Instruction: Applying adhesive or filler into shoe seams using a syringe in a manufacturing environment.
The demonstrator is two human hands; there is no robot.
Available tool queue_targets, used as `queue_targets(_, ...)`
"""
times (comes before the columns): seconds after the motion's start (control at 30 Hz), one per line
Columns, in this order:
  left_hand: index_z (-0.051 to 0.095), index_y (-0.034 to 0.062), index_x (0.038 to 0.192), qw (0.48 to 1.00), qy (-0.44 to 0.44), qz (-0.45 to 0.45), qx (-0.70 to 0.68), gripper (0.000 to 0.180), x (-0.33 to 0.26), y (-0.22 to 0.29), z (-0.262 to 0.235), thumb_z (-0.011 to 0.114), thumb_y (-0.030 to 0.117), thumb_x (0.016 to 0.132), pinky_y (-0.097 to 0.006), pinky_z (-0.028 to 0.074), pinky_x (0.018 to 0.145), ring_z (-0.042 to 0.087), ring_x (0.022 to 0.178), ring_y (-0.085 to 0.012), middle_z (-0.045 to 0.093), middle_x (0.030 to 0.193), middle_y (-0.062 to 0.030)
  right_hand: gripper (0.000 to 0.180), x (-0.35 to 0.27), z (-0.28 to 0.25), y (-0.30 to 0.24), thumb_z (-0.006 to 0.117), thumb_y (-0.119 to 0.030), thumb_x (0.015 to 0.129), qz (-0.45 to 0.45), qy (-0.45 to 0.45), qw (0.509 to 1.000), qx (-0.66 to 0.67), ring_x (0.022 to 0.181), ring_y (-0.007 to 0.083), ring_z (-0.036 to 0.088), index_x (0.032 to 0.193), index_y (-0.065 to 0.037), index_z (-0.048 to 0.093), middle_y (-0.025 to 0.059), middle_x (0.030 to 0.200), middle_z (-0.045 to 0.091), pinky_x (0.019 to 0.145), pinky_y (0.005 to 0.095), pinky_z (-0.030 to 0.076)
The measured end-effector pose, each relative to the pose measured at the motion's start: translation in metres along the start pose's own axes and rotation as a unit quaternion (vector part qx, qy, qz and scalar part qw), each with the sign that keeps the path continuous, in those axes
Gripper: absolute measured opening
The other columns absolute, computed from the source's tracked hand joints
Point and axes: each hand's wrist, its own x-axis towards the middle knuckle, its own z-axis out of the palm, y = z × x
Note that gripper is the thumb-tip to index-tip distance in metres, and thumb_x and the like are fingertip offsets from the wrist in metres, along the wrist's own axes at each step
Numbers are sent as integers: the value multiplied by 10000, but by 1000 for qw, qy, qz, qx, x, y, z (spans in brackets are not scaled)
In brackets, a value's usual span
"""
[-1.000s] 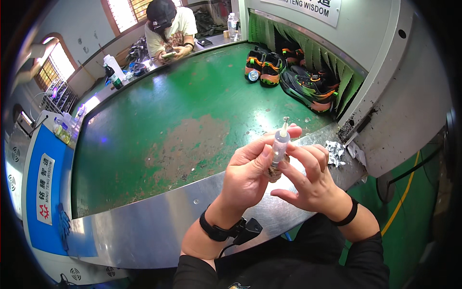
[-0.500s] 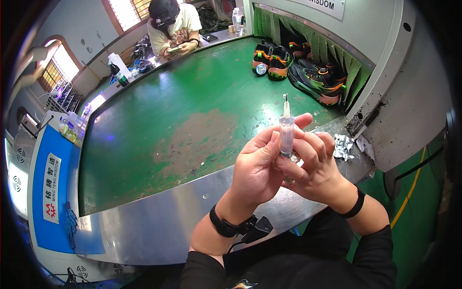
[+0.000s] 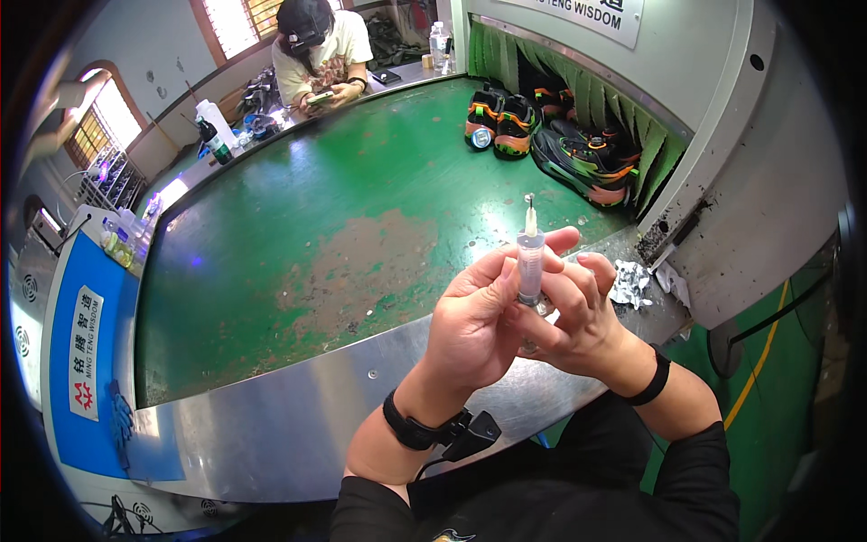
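Observation:
A clear syringe (image 3: 530, 257) with a pale tip and a thin needle stands upright above the near edge of the green belt. My left hand (image 3: 471, 327) is closed on the barrel, its thumb pressed along the near side. From the right, my right hand (image 3: 578, 323) wraps the lower end of the same syringe, fingers curled around the flange and plunger end. The fingers partly hide the plunger. Whitish, cloudy contents seem to fill the barrel. Black bands circle both wrists.
Black-and-orange sneakers (image 3: 585, 164) sit on the belt (image 3: 271, 244) by a green strip curtain (image 3: 664, 163). Crumpled foil or paper (image 3: 630, 285) lies on the metal edge to the right. Across the belt, a person (image 3: 321, 59) holds a phone. Bottles (image 3: 214, 140) stand at the far left.
The whole view has shifted slightly, so the shoes and belt sit a little further left. Both hands keep the same hold on the syringe, which appears slightly lower in view.

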Motion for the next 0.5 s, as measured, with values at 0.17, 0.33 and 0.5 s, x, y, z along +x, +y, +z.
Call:
queue_targets(0.17, 568, -71, 1169, 1000, -5, -3, 5, 360, 0, -5, 0, 500, 234, 990, -508, 258, 1140, 337, 1380, -393, 411, 1424, -287, 496, -3, -5, 0, 705, -296, 739, 0, -8, 1000, 0, 1090, 190, 460, 1211, -334, 560, 11, 1128, 446, 1031, 470, 242)
queue_targets(0.33, 540, -85, 1247, 998, -13, 18, 59, 420, 6, -12, 0, 463, 251, 1006, -464, 302, 1119, 399, 1341, -344, 422, 1434, -246, 617, -9, -22, 1, 745, -345, 682, 37, -57, 996, 60, 1168, 232, 452, 1264, -307, 544, 34, 1193, 458, 1043, 492, 230)
queue_targets(0.5, 376, -44, 1414, 981, 98, 83, 143, 503, 9, -4, -8, 484, 203, 989, -438, 296, 1105, 380, 1357, -316, 400, 1458, -191, 984, -24, -49, 5, 873, -426, 491, 124, -159, 953, 227, 1132, 289, 443, 1357, -192, 468, 97, 1276, 447, 956, 461, 287)
